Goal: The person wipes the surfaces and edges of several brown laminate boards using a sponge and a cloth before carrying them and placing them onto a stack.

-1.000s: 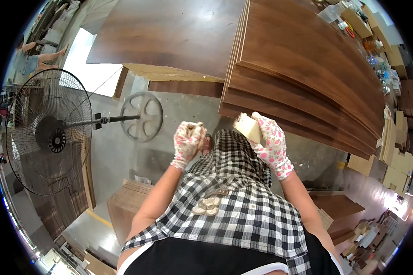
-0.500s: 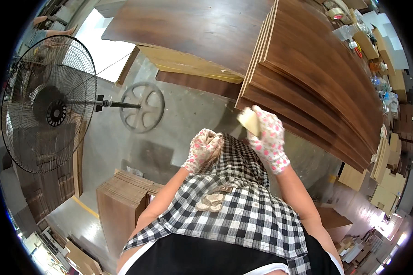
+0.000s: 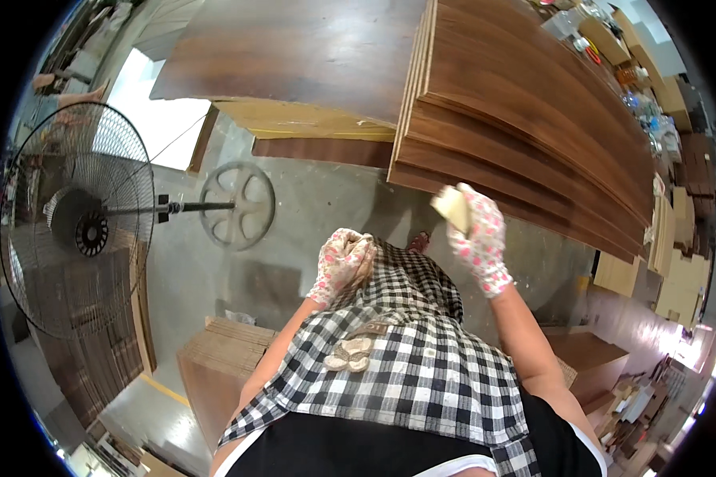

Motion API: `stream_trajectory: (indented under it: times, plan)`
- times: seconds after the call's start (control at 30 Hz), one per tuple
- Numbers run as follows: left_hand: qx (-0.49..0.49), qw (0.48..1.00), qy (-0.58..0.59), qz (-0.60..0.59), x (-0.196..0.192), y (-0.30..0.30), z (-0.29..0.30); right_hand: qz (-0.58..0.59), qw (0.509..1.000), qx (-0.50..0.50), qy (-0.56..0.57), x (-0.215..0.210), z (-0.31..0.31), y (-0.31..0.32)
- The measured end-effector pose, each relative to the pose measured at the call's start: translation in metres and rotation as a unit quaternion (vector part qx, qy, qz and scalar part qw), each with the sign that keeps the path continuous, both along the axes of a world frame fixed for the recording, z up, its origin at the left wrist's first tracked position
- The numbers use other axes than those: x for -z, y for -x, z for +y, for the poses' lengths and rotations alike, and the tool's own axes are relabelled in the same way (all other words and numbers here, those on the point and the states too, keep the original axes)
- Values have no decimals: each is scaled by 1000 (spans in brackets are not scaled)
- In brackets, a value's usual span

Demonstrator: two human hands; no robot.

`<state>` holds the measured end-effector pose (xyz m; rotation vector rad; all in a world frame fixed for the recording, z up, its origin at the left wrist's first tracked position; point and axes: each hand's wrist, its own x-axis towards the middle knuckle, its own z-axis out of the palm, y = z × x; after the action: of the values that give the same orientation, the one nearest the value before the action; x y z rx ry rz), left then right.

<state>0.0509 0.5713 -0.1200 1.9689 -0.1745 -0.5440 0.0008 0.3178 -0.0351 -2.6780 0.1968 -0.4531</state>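
Both hands wear white gloves with pink spots. My right hand (image 3: pixel 480 238), raised beside the near corner of a stack of dark brown wood panels (image 3: pixel 533 103), is closed on a pale cream block (image 3: pixel 453 208); blur hides exactly what kind it is. In front of my checked apron (image 3: pixel 422 374), my left hand (image 3: pixel 342 264) has its fingers curled in. Something brownish and cloth-like shows along that hand's inner side, but I cannot make out what it is. Neither hand touches the panels.
A black pedestal fan (image 3: pixel 79 222) with a round base (image 3: pixel 237 205) stands at the left. Another brown panel (image 3: pixel 294 56) lies on cardboard packing (image 3: pixel 302 123) ahead. Bundled boards (image 3: pixel 223 350) stand at the lower left; bottles and boxes line the far right.
The view has shifted, so the panels sit further left and the fan lower. My right hand, still gripping the pale block, is further from the left hand. A foot now shows below the panels.
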Motion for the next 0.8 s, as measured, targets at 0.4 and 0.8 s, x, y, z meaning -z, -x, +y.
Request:
stream_trajectory:
  times: [0.4,0.8]
  plan:
    - [93,991,61,77,-3,-4,-10,-50,999,-8,0,4,54,-24]
    - [186,978,62,77,-10,-16,-22,-42,997,68,-10,19,63,-5]
